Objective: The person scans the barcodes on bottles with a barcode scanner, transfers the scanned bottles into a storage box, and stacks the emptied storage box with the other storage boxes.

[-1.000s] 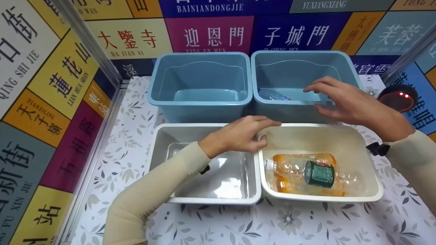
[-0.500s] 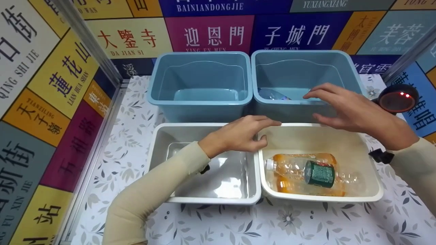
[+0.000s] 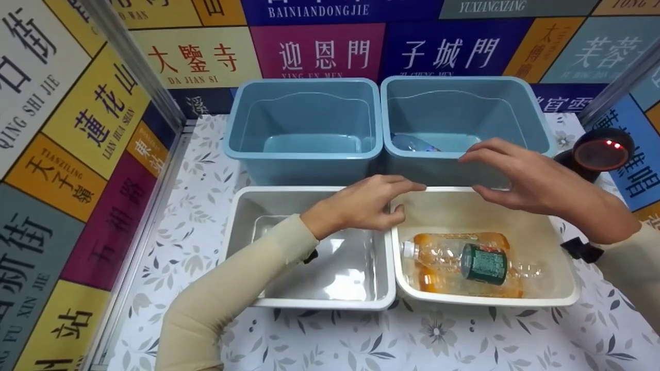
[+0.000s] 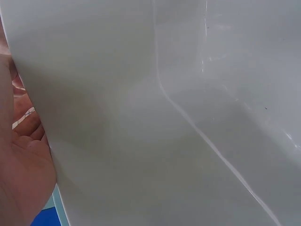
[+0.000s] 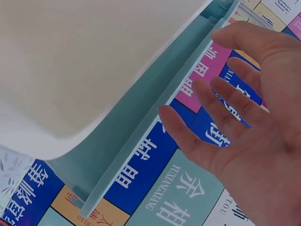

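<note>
My left hand [image 3: 363, 203] hovers over the adjoining rims of the two front bins, its fingers loosely bent and holding nothing. In the left wrist view that hand [image 4: 28, 174] shows at the left edge, beyond a pale bin wall. My right hand [image 3: 531, 180] is held in the air between the right blue bin [image 3: 459, 157] and the cream bin [image 3: 572, 281], thumb and fingers spread apart. Its bare palm [image 5: 256, 174] shows in the right wrist view. Clear plastic bottles lie in the cream bin, one with a green label [image 3: 483, 264] over others with orange labels [image 3: 492, 238].
A bluish plastic bottle [image 3: 414, 143] lies in the right blue bin. Left of it stands another blue bin [image 3: 304, 156], with a grey-white bin [image 3: 319, 304] in front. A black round device [image 3: 603, 149] with red lights stands at right. Printed panels [image 3: 317, 54] wall the back and sides.
My right hand has drifted back toward me and down, away from the right blue bin, staying spread. The left hand and the bottles have stayed put.
</note>
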A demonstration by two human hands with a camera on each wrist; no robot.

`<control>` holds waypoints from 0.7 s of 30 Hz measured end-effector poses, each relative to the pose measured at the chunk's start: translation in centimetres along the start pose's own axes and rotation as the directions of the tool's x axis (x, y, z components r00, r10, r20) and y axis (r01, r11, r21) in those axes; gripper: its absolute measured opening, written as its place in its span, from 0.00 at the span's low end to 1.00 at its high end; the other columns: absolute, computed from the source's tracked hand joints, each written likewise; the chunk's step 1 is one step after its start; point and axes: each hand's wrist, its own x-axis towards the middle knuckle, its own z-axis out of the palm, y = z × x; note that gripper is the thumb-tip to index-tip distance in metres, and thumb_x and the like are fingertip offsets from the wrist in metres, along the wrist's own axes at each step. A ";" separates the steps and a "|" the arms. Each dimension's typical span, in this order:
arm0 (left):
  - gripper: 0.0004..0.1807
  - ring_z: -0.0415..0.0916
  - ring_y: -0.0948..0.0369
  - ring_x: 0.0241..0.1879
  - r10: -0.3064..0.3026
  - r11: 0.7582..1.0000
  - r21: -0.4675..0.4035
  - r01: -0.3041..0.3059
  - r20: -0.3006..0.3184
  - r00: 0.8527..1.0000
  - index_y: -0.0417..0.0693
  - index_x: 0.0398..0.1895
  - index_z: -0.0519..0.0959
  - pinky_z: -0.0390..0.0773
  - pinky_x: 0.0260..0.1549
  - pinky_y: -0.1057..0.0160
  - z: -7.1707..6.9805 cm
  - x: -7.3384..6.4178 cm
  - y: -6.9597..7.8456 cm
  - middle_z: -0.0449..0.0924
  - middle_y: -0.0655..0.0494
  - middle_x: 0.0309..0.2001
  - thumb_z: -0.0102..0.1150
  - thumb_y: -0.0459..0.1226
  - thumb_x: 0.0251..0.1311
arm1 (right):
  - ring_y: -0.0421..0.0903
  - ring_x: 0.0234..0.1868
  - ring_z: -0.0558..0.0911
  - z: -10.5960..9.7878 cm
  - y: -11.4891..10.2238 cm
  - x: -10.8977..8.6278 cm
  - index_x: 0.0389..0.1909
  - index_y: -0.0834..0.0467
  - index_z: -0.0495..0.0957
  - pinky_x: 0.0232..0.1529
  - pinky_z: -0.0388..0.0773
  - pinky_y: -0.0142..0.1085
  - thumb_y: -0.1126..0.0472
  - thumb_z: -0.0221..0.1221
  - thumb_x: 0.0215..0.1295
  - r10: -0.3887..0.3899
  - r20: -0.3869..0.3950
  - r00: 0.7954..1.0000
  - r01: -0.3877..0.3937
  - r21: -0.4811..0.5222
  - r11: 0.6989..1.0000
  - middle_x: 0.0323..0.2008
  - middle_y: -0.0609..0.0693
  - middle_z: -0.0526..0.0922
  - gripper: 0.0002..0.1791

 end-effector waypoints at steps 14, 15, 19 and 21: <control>0.31 0.77 0.66 0.38 -0.016 1.000 0.010 0.016 0.014 1.000 0.53 0.71 0.70 0.78 0.44 0.69 -0.1 0.0 0.0 0.78 0.56 0.63 0.48 0.41 0.62 | 0.39 0.53 0.79 0.2 -1.3 -0.9 0.63 0.44 0.76 0.51 0.68 0.12 0.59 0.74 0.50 0.007 0.034 0.999 -0.007 -0.008 1.000 0.58 0.44 0.78 0.37; 0.31 0.76 0.66 0.37 -0.016 1.000 0.008 0.016 0.015 1.000 0.53 0.71 0.70 0.78 0.44 0.69 -0.1 0.0 0.0 0.78 0.56 0.63 0.48 0.41 0.62 | 0.39 0.53 0.79 0.2 -1.3 -0.9 0.63 0.44 0.76 0.51 0.69 0.13 0.59 0.74 0.49 0.005 0.033 0.999 -0.005 -0.001 1.000 0.58 0.44 0.78 0.37; 0.31 0.76 0.65 0.35 -0.014 1.000 0.001 0.014 0.018 1.000 0.52 0.71 0.70 0.78 0.43 0.69 -0.1 0.0 0.0 0.78 0.55 0.63 0.49 0.41 0.62 | 0.40 0.55 0.79 0.3 -1.5 -1.0 0.63 0.45 0.76 0.53 0.66 0.12 0.60 0.75 0.49 0.001 0.040 0.999 -0.001 0.012 1.000 0.59 0.44 0.78 0.37; 0.31 0.77 0.65 0.36 -0.016 1.000 0.000 0.016 0.018 1.000 0.52 0.71 0.70 0.78 0.43 0.69 -0.1 0.0 0.0 0.78 0.55 0.63 0.49 0.41 0.62 | 0.40 0.56 0.78 0.3 -1.6 -1.0 0.64 0.45 0.76 0.54 0.66 0.13 0.60 0.74 0.50 0.006 0.054 0.999 -0.007 0.023 1.000 0.60 0.44 0.78 0.37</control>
